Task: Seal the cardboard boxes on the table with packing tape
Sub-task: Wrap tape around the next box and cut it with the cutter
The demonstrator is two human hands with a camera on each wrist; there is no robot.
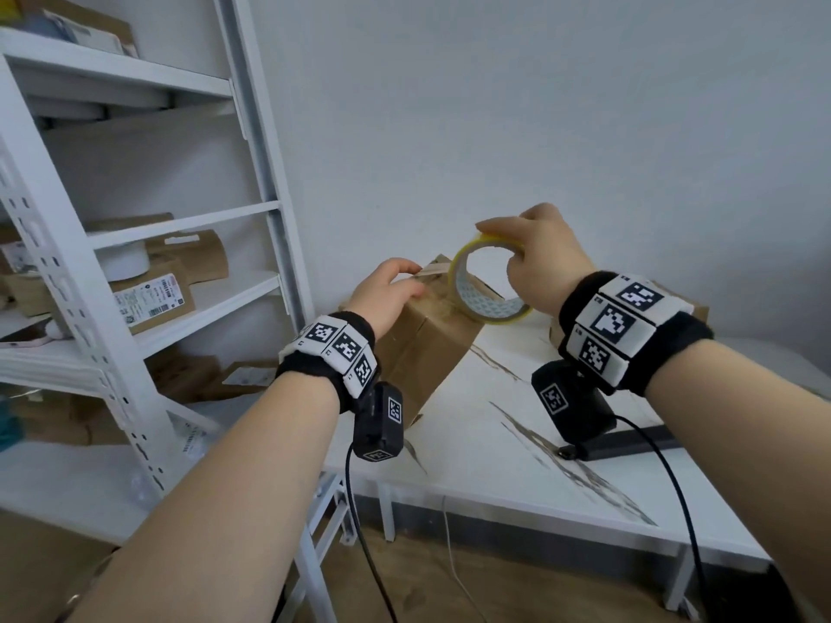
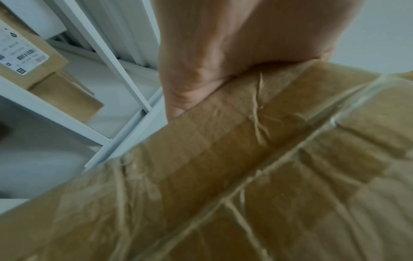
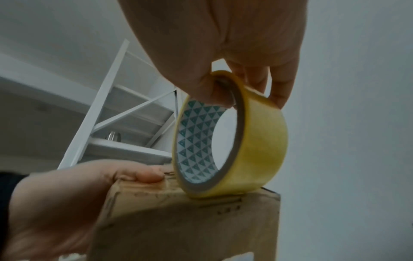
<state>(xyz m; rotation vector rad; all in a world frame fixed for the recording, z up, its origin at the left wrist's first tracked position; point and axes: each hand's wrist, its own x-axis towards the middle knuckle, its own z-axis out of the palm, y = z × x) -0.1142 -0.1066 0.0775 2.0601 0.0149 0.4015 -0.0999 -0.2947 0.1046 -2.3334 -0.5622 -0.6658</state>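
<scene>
Item: cardboard box [image 1: 422, 348], brown, stood on the white table [image 1: 508, 447] near its far-left corner, already crossed by older strips of clear tape; a second box [image 1: 694, 310] lay behind the right wrist, mostly hidden. Item: tape roll [image 1: 488, 281], yellow-edged with a patterned core, stood on edge upon the box top, its rim touching the cardboard. Right hand [image 1: 537, 263]: clasped about the roll's upper arc, thumb inside the core, fingers over the outside. Left hand [image 1: 389, 292]: laid on the box's left top edge, fingers curled over it, the fingertips apparently pinning the free tape end [image 1: 434, 269], though blur left that contact uncertain. Governing relation: the roll sat just right of the left hand, with only a short span of tape between them; the tape's line ran across the top from left hand to roll, so the pull would likely travel rightward, away from the anchoring hand, the right hand being the one placed to draw. View notes: the right wrist view alone showed the roll [image 3: 230, 137] seated on the box [image 3: 185, 224] beside the left fingertip [image 3: 148, 176]; the left wrist view alone showed wrinkled old tape along the seam [image 2: 257, 159] and no roll; the head view alone showed the shelving [image 1: 135, 245] at left.
</scene>
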